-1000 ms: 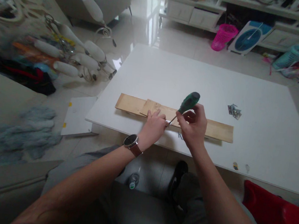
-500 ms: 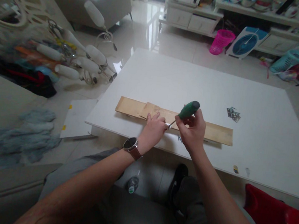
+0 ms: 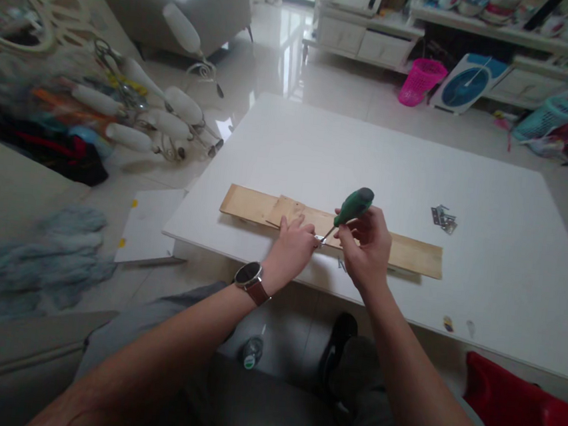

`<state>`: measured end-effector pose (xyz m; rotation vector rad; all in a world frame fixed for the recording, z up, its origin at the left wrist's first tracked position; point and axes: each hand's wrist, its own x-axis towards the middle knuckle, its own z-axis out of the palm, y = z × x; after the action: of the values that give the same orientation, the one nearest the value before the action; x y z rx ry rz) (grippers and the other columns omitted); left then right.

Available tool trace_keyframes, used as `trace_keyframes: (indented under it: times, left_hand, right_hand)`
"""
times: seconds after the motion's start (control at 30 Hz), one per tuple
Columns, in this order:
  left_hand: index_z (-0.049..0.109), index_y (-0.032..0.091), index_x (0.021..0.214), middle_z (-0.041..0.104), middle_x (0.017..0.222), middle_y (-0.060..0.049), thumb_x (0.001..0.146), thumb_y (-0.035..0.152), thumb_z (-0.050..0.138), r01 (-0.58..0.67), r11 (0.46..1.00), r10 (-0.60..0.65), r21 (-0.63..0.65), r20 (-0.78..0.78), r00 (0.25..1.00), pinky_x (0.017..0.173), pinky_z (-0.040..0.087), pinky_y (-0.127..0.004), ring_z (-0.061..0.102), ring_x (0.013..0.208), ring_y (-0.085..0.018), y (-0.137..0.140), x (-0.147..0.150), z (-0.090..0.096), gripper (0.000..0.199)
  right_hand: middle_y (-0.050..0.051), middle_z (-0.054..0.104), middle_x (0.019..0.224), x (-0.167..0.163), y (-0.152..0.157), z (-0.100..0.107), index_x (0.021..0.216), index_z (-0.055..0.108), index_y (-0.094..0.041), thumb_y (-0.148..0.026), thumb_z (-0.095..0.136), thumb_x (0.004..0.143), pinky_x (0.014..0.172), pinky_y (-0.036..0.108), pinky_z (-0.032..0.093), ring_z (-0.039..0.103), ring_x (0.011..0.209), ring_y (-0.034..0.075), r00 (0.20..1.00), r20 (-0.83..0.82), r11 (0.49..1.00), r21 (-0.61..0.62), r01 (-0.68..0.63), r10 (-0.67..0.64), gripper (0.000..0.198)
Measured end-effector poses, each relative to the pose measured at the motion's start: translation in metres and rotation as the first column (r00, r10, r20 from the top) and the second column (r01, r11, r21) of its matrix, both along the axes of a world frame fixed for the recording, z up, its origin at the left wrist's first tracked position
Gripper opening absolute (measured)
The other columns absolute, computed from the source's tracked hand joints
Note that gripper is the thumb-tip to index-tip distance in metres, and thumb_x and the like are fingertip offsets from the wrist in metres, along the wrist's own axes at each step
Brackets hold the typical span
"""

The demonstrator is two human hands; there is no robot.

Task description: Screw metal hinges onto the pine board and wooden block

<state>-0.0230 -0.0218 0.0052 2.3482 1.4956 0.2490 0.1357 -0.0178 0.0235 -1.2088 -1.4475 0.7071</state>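
My right hand [image 3: 368, 244] grips a screwdriver [image 3: 353, 206] with a green, dark-ended handle. It leans to the upper right, and its tip meets a small shiny metal bracket [image 3: 319, 240] at the near edge of a long wooden board [image 3: 413, 255]. Fingers of my left hand [image 3: 295, 246] close on the bracket's left side and press against the wood; the contact is partly hidden. Beside those fingers, a shorter wooden piece [image 3: 284, 208] lies across the board. Screw heads are too small to make out.
The board lies on a white tabletop [image 3: 321, 143]. Several metal brackets [image 3: 444, 219] are piled at the right, and small bits [image 3: 448, 324] lie near the front edge. A bottle [image 3: 252, 352] stands on the floor below; a red seat [image 3: 521, 410] is at lower right.
The screwdriver's handle has shifted slightly left, standing a little steeper, and my right fingers have changed position around it. My left hand stays in place.
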Motion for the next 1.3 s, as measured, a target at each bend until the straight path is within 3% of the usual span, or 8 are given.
trace_keyframes:
  times: [0.13,0.3,0.43,0.67,0.87,1.13,1.3]
  left_hand:
    - [0.084,0.020,0.100,0.073,0.110,-0.013,0.106,0.018,0.054,-0.003,1.000,0.003,-0.007,-0.002,1.000,0.122,0.033,-0.078,0.058,0.137,-0.036,0.0001,0.0000,0.0010,0.031]
    - [0.084,0.021,0.101,0.073,0.109,-0.013,0.106,0.017,0.054,0.008,1.000,-0.008,0.013,0.002,1.000,0.121,0.034,-0.079,0.057,0.137,-0.037,-0.0001,-0.0011,-0.0017,0.031]
    - [0.085,0.021,0.101,0.073,0.109,-0.013,0.106,0.017,0.055,0.011,1.000,-0.011,0.017,-0.006,1.000,0.121,0.034,-0.080,0.057,0.138,-0.037,-0.0002,-0.0013,-0.0022,0.030]
    - [0.085,0.022,0.100,0.072,0.109,-0.013,0.106,0.017,0.053,0.008,1.000,-0.008,0.014,0.011,1.000,0.122,0.032,-0.080,0.055,0.140,-0.038,0.0002,-0.0014,-0.0034,0.033]
    - [0.084,0.022,0.098,0.072,0.107,-0.013,0.106,0.017,0.053,0.000,1.000,0.000,0.019,0.023,1.000,0.122,0.032,-0.079,0.057,0.137,-0.037,0.0003,-0.0015,-0.0062,0.033]
    - [0.084,0.021,0.103,0.072,0.109,-0.013,0.106,0.017,0.052,0.012,1.000,-0.012,0.007,0.000,1.000,0.121,0.032,-0.081,0.052,0.144,-0.040,0.0007,-0.0010,-0.0034,0.032]
    - [0.085,0.021,0.103,0.073,0.111,-0.013,0.106,0.016,0.053,0.013,1.000,-0.013,0.010,-0.003,1.000,0.121,0.032,-0.080,0.054,0.142,-0.039,-0.0003,-0.0009,-0.0010,0.032]
  right_hand:
    - [-0.001,0.072,0.098,0.0000,0.0012,0.0000,0.114,0.061,-0.027,-0.022,0.072,0.084,0.055,0.026,0.054,0.066,0.069,0.012,1.000,0.020,1.000,0.000,0.015,-0.015,0.033]
    - [-0.003,0.063,0.084,0.0018,0.0028,-0.0019,0.102,0.062,-0.026,-0.032,0.079,0.085,0.053,0.028,0.051,0.060,0.064,0.012,0.991,0.123,0.998,0.042,0.054,-0.059,0.025]
    - [0.000,0.067,0.089,0.0028,0.0033,-0.0036,0.101,0.064,-0.025,-0.037,0.080,0.086,0.057,0.029,0.052,0.062,0.068,0.014,0.985,0.151,0.995,0.049,0.081,-0.088,0.024]
    - [0.002,0.079,0.096,0.0015,0.0004,-0.0024,0.104,0.063,-0.026,-0.034,0.078,0.087,0.062,0.032,0.058,0.072,0.076,0.018,0.996,0.081,1.000,-0.011,0.023,-0.022,0.024]
    - [0.001,0.079,0.101,0.0004,-0.0017,-0.0003,0.113,0.060,-0.027,-0.024,0.067,0.090,0.060,0.029,0.057,0.068,0.067,0.013,0.998,0.011,0.998,-0.030,-0.059,0.059,0.024]
    - [-0.003,0.064,0.084,0.0027,0.0025,-0.0037,0.107,0.065,-0.026,-0.036,0.081,0.085,0.056,0.029,0.052,0.059,0.064,0.013,0.990,0.126,0.998,0.036,0.054,-0.058,0.029]
    - [0.000,0.071,0.087,0.0032,0.0021,-0.0043,0.101,0.065,-0.026,-0.038,0.083,0.084,0.059,0.031,0.054,0.066,0.069,0.016,0.991,0.110,0.997,0.016,0.070,-0.072,0.027]
